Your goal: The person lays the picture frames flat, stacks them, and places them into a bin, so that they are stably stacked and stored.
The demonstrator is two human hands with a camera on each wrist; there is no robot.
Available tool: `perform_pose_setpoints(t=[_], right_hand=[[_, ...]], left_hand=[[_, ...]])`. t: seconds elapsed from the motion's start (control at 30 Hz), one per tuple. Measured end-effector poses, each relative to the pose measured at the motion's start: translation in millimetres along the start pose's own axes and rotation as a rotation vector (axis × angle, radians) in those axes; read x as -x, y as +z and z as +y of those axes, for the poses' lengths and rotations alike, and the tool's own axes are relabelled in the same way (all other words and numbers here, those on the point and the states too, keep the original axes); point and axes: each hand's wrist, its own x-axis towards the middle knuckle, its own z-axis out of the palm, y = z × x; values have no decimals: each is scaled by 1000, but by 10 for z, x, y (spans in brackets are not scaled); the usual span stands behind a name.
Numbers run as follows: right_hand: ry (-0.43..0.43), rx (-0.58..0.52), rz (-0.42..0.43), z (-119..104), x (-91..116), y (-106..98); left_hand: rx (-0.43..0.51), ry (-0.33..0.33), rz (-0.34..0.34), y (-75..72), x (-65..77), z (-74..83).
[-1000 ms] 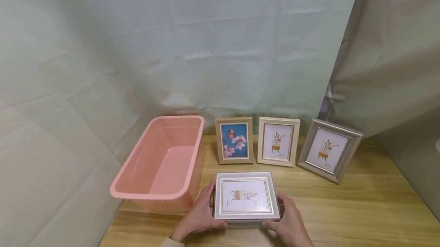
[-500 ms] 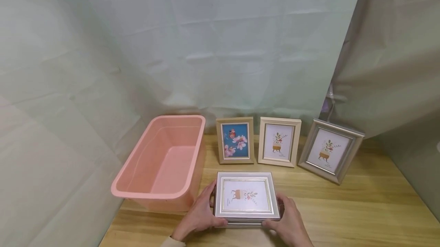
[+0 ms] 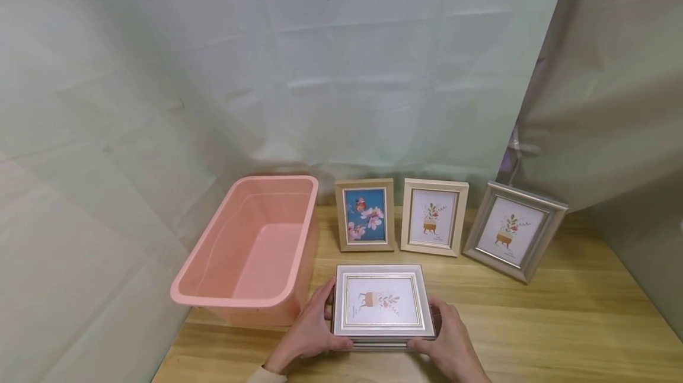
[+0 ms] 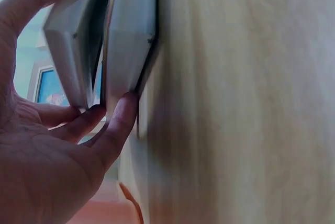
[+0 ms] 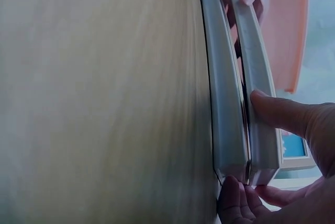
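At near centre, the upper frame (image 3: 381,301) largely hides the lower frame (image 5: 224,88), both clamped between left hand (image 3: 312,329) and right hand (image 3: 450,338) fingers.

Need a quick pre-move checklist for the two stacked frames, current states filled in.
1. Left hand on the stack: ok, at its left end, thumb on the top frame.
2. Right hand on the stack: ok, at its right end.
3. Top frame picture side up: ok.
4. Frames flush: not ok, a gap shows above the lower frame, wider toward the left end.
5. Lower frame's picture: cannot tell, hidden.
6. Standing frames behind propped up: ok, all three.
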Motion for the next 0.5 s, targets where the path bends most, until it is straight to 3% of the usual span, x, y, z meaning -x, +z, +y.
perform_pose_setpoints(t=[0.33,0.5], right_hand=[[-31,31,-39,7,-4,-54],[-30,19,-91,-64,-137,-275]], left_hand=[[81,-15,4,-7,37,12],[122,3,10,-4,31,0]])
